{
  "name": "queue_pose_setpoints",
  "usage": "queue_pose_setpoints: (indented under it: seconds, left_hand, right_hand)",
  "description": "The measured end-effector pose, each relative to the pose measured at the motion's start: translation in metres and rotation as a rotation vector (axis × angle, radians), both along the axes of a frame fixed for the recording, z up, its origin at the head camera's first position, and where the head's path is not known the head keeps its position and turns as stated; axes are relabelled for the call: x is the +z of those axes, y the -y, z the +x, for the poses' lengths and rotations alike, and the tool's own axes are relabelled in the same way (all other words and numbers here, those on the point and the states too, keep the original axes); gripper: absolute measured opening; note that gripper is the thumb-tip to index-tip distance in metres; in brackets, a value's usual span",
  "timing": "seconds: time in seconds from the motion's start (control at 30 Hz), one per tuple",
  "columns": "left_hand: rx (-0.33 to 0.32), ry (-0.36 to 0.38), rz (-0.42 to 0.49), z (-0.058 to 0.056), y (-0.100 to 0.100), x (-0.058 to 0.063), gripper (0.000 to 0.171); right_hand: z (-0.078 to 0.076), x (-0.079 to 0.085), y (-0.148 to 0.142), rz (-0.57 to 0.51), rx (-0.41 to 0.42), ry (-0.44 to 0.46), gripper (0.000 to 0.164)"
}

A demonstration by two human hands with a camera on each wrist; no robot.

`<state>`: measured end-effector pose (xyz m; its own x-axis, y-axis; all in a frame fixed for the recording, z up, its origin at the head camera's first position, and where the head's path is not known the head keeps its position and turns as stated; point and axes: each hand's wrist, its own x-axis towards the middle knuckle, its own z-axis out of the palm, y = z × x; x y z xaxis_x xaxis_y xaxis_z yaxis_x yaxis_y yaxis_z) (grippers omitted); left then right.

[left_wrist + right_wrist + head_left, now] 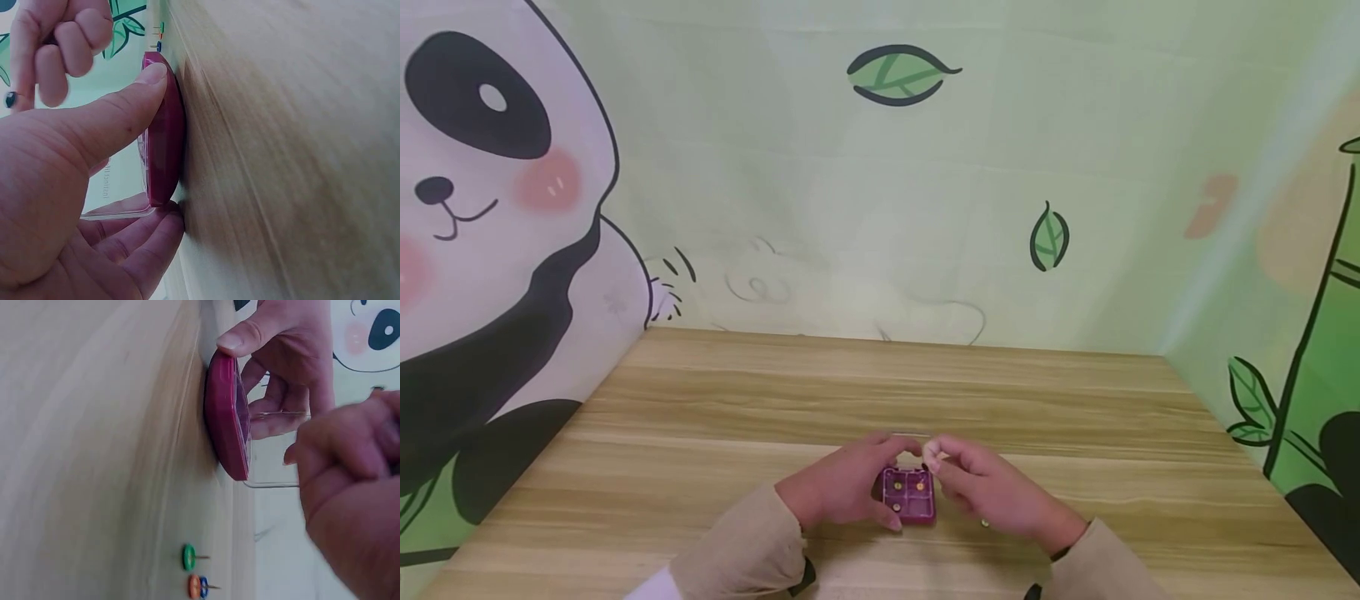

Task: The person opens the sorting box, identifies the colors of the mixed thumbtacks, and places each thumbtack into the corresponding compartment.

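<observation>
A small magenta box [910,518] with four compartments sits on the table, its clear lid [275,485] raised at the far side. My left hand [842,483] grips it, thumb on the near wall and fingers behind at the lid side. Small pieces with coloured heads lie in the two far compartments and the near left one. My right hand [988,485] is over the far right corner, other fingers curled. In the left wrist view, a dark-headed thumbtack [10,99] shows at its pinching fingertips.
On the wooden table [737,392], right of the box, a green thumbtack [189,557] stands point up. Beside it are an orange thumbtack [194,586] and a blue thumbtack [204,586]. A printed panda backdrop [775,167] rises behind the table and at its sides.
</observation>
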<state>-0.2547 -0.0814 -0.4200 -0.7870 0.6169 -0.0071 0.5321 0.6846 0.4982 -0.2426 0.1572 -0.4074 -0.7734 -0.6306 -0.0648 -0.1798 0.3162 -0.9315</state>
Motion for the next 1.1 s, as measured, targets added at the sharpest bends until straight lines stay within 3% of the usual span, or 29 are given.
queue_pose_setpoints:
  seconds: [0.2, 0.5, 0.7, 1.1]
  left_hand:
    - [0.001, 0.005, 0.015, -0.0003, 0.0003, -0.0008, 0.088]
    - [-0.009, 0.011, 0.031, -0.0015, 0.0003, -0.0013, 0.087]
    - [-0.01, 0.005, 0.029, -0.0013, -0.0001, -0.0012, 0.088]
    - [-0.019, -0.017, 0.018, -0.0025, -0.0001, -0.0025, 0.087]
  right_hand:
    - [-0.0003, -0.0026, -0.0006, -0.216, 0.098, 0.151, 0.038]
    - [0.0, -0.0065, 0.0013, -0.457, 0.191, 0.306, 0.014]
    - [-0.0013, -0.0099, 0.0024, -0.635, 0.292, 0.394, 0.024]
    - [0.0006, -0.01, 0.0004, -0.797, 0.441, 0.501, 0.039]
